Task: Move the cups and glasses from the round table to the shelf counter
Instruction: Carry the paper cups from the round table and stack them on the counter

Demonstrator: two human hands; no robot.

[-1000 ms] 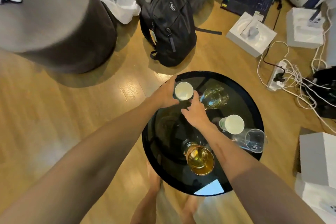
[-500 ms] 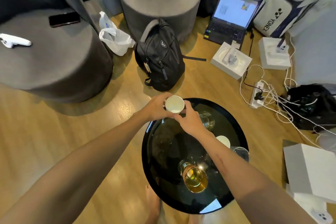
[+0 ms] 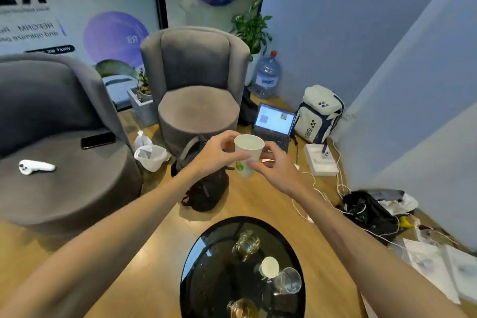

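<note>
Both hands hold a white paper cup (image 3: 248, 153) with a green mark, lifted high above the floor ahead of me. My left hand (image 3: 215, 155) grips its left side and my right hand (image 3: 275, 166) grips its right side. Below, the round black glass table (image 3: 206, 273) carries an amber glass (image 3: 246, 242) at the back, a second white paper cup (image 3: 269, 267), a clear glass (image 3: 287, 283) beside it, and another amber glass (image 3: 242, 308) at the bottom edge. No shelf counter is in view.
A black backpack (image 3: 204, 183) stands on the wood floor beyond the table. Two grey armchairs (image 3: 196, 100) (image 3: 51, 152) sit behind and left. An open laptop (image 3: 275, 124), white sports bag (image 3: 318, 115), boxes and tangled cables (image 3: 338, 188) crowd the right.
The paper cup has been lifted off the table by both hands and raised well above it. My head has tilted up, so the table now sits low in view.
</note>
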